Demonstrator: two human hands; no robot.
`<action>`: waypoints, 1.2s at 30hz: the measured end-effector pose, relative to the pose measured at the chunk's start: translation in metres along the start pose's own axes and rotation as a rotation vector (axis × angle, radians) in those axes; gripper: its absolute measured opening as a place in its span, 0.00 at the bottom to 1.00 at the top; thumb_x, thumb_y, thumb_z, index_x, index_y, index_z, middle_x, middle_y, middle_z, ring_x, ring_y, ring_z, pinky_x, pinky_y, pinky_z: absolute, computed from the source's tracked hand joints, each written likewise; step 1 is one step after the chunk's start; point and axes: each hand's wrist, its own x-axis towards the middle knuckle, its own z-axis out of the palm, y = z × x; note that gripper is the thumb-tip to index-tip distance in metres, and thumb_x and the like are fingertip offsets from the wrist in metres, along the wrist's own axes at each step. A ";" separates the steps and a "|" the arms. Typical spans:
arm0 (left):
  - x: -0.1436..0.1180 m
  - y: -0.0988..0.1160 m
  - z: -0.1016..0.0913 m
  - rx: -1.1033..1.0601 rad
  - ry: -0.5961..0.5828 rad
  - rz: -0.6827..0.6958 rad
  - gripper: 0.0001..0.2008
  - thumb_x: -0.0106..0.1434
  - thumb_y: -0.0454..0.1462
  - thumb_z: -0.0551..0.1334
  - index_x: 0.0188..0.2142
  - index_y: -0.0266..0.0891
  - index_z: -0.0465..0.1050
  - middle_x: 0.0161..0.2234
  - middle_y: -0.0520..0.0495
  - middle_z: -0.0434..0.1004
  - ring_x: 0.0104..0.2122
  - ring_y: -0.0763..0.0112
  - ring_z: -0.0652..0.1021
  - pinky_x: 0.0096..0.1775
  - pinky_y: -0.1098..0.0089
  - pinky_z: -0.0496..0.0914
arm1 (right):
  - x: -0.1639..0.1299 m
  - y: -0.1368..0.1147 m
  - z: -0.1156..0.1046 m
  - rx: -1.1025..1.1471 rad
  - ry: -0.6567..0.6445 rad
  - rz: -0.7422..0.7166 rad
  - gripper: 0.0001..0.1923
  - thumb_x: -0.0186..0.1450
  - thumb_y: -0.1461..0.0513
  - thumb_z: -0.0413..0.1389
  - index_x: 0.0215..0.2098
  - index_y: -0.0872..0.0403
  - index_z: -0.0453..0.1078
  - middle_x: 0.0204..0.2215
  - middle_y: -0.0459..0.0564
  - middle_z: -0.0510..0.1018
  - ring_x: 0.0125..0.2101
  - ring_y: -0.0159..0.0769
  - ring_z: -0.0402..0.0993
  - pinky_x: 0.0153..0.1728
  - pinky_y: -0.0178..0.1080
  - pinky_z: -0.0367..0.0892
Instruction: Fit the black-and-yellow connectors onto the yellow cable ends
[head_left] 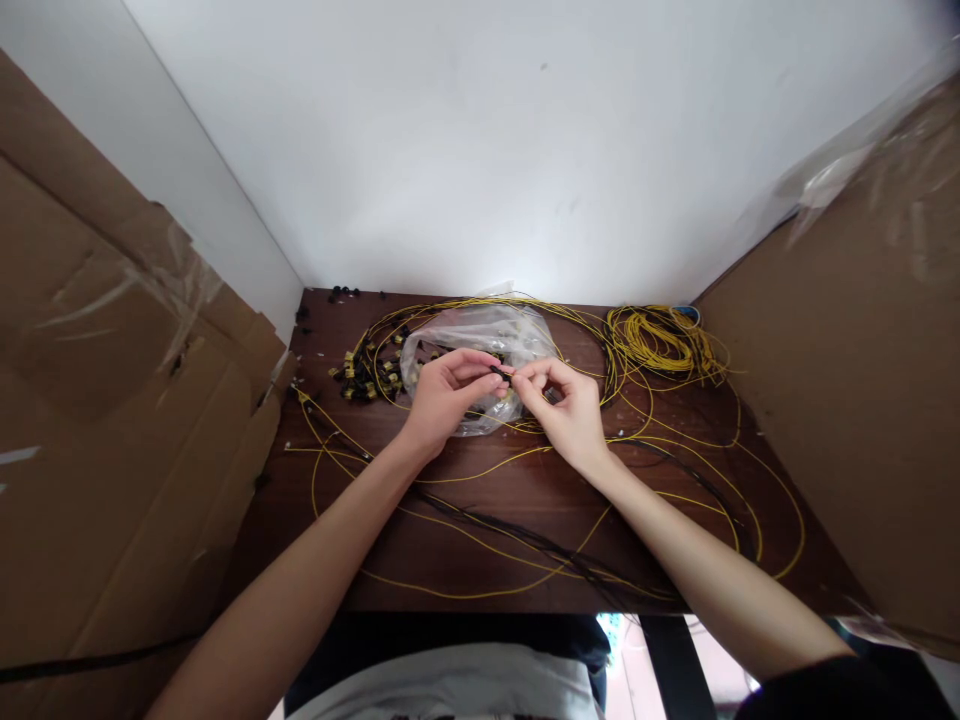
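Head view: our left hand (441,402) and right hand (568,412) pinch a black piece (501,374) at opposite ends, seemingly to steady it.

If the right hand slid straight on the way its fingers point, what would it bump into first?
Probably the small black piece at the fingertips of the right hand, then the left hand, though depth is hard to judge.

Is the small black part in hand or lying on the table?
In hand: the left hand pinches the small black part, with the right hand at its other end.
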 end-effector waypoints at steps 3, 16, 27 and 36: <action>0.001 0.000 -0.001 -0.020 0.001 -0.007 0.11 0.50 0.34 0.68 0.33 0.34 0.72 0.32 0.46 0.80 0.28 0.73 0.79 0.39 0.69 0.74 | 0.000 0.000 -0.001 -0.003 0.012 -0.006 0.07 0.60 0.60 0.55 0.28 0.55 0.70 0.18 0.41 0.65 0.20 0.27 0.60 0.25 0.32 0.58; -0.001 -0.001 0.001 0.064 -0.026 0.039 0.09 0.50 0.33 0.67 0.33 0.34 0.72 0.34 0.44 0.80 0.31 0.71 0.79 0.40 0.66 0.74 | -0.001 -0.003 -0.001 -0.061 -0.010 0.010 0.03 0.56 0.65 0.55 0.25 0.55 0.69 0.16 0.39 0.62 0.18 0.25 0.58 0.24 0.31 0.57; -0.003 -0.003 0.001 0.202 -0.050 0.119 0.07 0.52 0.33 0.66 0.33 0.34 0.74 0.36 0.43 0.79 0.37 0.68 0.78 0.45 0.64 0.72 | 0.000 -0.006 -0.002 -0.131 -0.039 0.026 0.03 0.54 0.66 0.54 0.23 0.56 0.69 0.16 0.39 0.62 0.18 0.26 0.59 0.24 0.31 0.57; -0.004 -0.002 0.002 0.208 -0.042 0.134 0.07 0.52 0.32 0.65 0.32 0.34 0.73 0.36 0.43 0.79 0.37 0.68 0.78 0.44 0.65 0.73 | 0.000 -0.007 -0.002 -0.135 -0.030 0.020 0.04 0.55 0.65 0.54 0.24 0.56 0.70 0.16 0.40 0.63 0.18 0.26 0.59 0.24 0.31 0.58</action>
